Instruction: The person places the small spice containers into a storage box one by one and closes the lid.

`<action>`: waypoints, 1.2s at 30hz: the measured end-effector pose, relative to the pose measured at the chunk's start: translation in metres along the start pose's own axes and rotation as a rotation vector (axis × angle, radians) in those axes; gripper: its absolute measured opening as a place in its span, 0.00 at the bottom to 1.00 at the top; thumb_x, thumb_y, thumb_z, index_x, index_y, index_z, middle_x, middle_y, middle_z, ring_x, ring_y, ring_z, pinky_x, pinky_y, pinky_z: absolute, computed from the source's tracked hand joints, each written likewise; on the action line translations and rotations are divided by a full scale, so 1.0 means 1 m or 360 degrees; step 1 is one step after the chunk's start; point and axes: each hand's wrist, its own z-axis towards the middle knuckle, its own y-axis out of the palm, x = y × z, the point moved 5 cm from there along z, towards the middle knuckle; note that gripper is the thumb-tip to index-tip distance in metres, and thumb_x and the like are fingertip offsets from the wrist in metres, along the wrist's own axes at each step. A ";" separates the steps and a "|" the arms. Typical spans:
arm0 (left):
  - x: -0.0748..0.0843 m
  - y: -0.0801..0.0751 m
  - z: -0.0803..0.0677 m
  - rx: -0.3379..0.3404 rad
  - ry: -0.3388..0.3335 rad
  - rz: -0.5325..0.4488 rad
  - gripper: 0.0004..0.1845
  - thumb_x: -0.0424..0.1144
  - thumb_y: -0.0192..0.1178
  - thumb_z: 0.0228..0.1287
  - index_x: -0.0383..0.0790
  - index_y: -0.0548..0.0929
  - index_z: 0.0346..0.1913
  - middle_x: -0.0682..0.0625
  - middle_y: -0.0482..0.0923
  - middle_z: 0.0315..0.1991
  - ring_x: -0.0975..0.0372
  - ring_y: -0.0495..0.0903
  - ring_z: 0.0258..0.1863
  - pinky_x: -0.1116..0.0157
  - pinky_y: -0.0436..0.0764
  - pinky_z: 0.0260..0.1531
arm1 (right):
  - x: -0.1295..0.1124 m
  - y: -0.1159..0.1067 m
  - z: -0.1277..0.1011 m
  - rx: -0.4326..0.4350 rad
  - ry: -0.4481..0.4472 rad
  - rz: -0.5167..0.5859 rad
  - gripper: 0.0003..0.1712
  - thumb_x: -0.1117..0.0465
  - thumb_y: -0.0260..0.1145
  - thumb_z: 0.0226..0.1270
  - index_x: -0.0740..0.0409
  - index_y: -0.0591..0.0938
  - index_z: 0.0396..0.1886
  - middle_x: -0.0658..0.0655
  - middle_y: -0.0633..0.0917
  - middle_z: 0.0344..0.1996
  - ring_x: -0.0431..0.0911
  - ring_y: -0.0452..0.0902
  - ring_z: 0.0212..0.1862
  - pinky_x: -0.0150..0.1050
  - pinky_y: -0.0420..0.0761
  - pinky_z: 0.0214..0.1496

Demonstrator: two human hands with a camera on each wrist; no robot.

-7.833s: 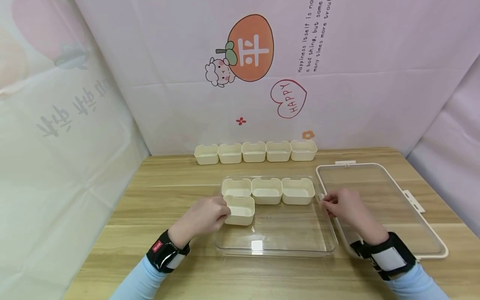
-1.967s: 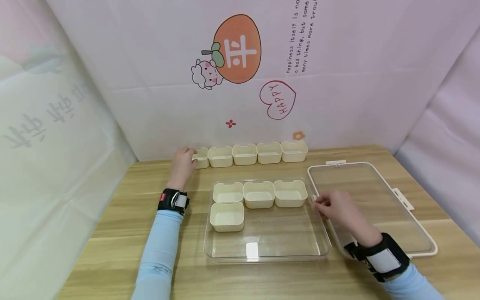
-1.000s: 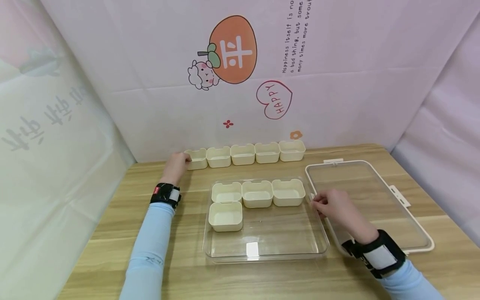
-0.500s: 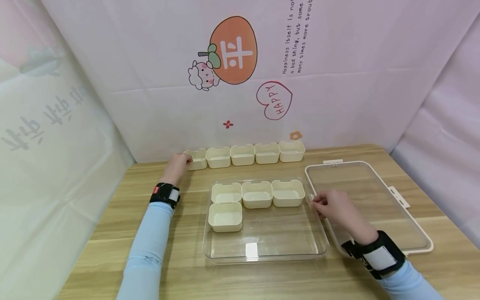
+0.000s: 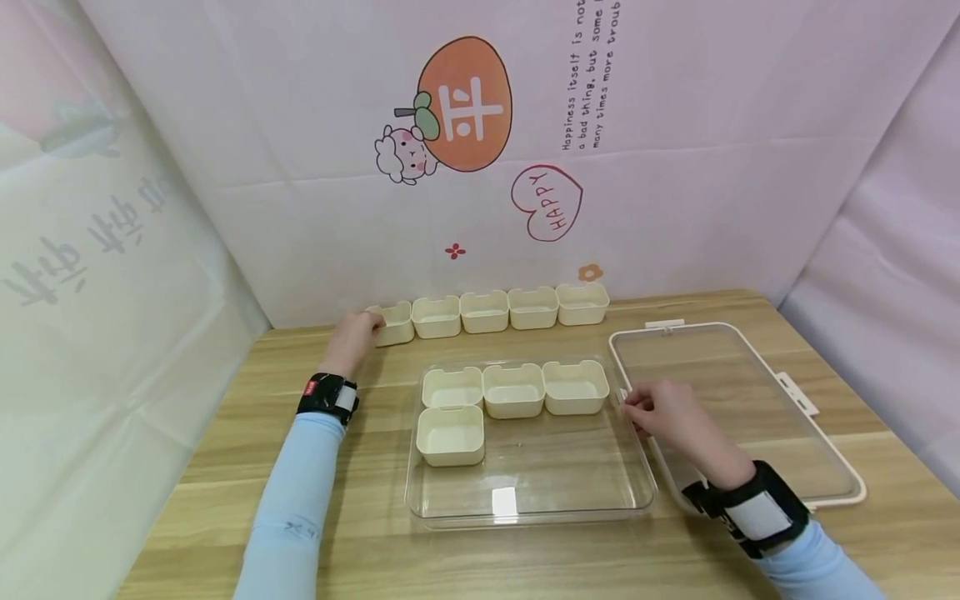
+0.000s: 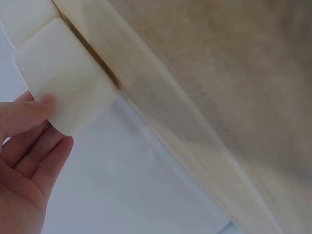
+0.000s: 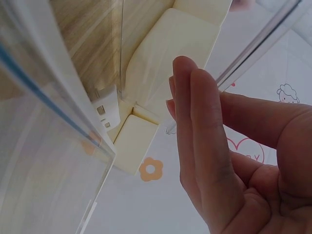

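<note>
At the left end of the back row, my left hand (image 5: pixel 351 342) pinches a small cream plastic box (image 5: pixel 396 327) by its left end. Up close in the left wrist view, the thumb lies on the side of this box (image 6: pixel 68 73), with the other fingers at its far side. My right hand (image 5: pixel 667 417) pinches the right rim of a clear plastic tray (image 5: pixel 570 471). In the right wrist view, the tray's rim (image 7: pixel 261 44) runs in between thumb and fingers. Inside the tray, three cream boxes (image 5: pixel 513 402) line the back, and one more box (image 5: pixel 452 446) sits front left.
Several cream boxes (image 5: pixel 484 315) continue the back row against the printed cloth (image 5: pixel 300 233). A clear lid (image 5: pixel 738 400) with a white frame and side clips lies right of the tray, partly under the right hand. Everything stands on a wooden table (image 5: pixel 225 500).
Since the first frame, the front-left box was set down in the tray, and the left hand moved to the back row. Lately the leftmost box has shifted slightly forward. The right hand stays.
</note>
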 end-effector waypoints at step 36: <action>0.071 -0.050 -0.047 0.0367 0.0290 0.0177 0.07 0.27 0.60 0.59 0.35 0.86 0.38 0.44 0.84 0.32 0.52 0.83 0.32 0.60 0.82 0.32 | 0.000 -0.002 0.001 -0.0023 -0.0029 -0.0033 0.08 0.63 0.62 0.63 0.65 0.83 0.32 0.54 0.85 0.23 0.44 0.81 0.23 0.35 0.78 0.27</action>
